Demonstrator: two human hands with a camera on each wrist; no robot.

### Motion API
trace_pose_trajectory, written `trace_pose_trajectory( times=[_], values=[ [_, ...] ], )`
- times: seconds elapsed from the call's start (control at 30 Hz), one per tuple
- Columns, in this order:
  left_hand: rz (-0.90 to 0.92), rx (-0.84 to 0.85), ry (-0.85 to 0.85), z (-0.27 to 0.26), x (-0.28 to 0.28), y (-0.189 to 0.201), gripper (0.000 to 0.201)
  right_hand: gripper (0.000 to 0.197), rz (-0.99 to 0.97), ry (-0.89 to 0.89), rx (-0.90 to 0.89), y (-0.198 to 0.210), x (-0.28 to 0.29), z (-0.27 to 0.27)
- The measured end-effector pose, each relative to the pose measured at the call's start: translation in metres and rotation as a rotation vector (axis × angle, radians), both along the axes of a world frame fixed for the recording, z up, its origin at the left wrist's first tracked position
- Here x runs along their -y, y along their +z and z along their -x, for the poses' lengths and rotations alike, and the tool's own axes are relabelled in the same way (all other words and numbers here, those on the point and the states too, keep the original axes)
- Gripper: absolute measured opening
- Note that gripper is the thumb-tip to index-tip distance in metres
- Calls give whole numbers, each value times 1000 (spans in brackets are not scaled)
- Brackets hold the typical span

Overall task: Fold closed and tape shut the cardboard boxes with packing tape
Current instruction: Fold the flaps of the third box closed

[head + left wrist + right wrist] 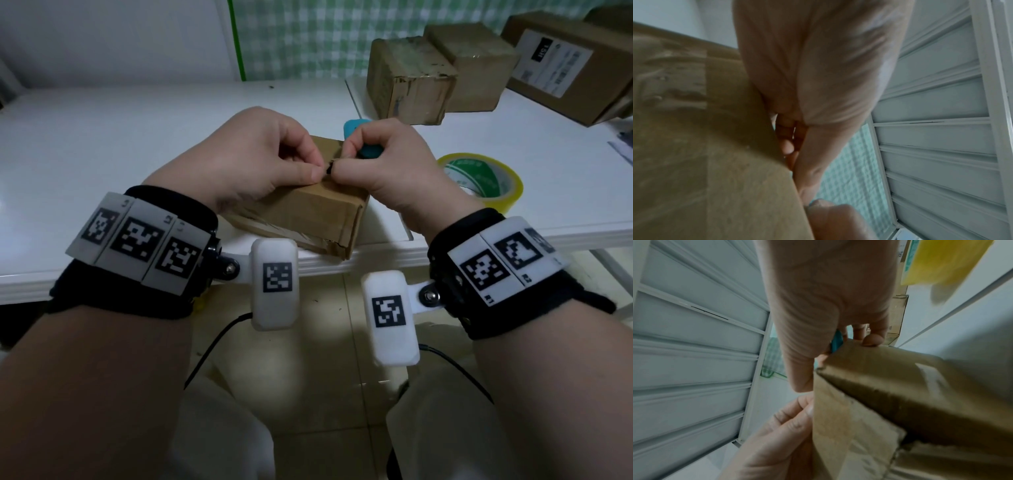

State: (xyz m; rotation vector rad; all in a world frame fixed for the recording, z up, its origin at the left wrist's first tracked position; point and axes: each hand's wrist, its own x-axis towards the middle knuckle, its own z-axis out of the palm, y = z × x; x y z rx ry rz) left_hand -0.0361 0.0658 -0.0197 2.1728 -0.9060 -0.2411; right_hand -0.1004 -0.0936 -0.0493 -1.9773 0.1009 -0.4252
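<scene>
Working the top seam of the small cardboard box (308,212), which sits at the near edge of the white table (137,144), one corner slightly over the lip, probably pulled close so both hands can reach the top. Left hand (260,157) is on the box's left side, fingers curled, thumb and forefinger pinching something small and dark right at the seam; likely the tape end, can't confirm from the head view. The left wrist view is blurred, it only shows curled fingertips against the box edge. Right hand (387,168) meets it fingertip to fingertip, fingers curled round a teal cutter (358,137), thumb pressing down at the same spot; my read is that one hand anchors the strip while the other cuts or presses it down. The right wrist view shows shiny tape already running down the box's near face, so this box looks close to sealed. Yellow tape roll (486,181) lies flat just right of the right hand, set aside within reach. Far right at the back: three more boxes (411,78), flaps closed, well apart from the work.
</scene>
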Motion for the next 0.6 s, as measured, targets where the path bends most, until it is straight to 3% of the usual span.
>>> trace_pose_trajectory(
  times=[0.6],
  values=[
    [33, 48, 51, 2, 4, -3, 9, 17, -71, 102, 0, -4, 15, 1]
  ],
)
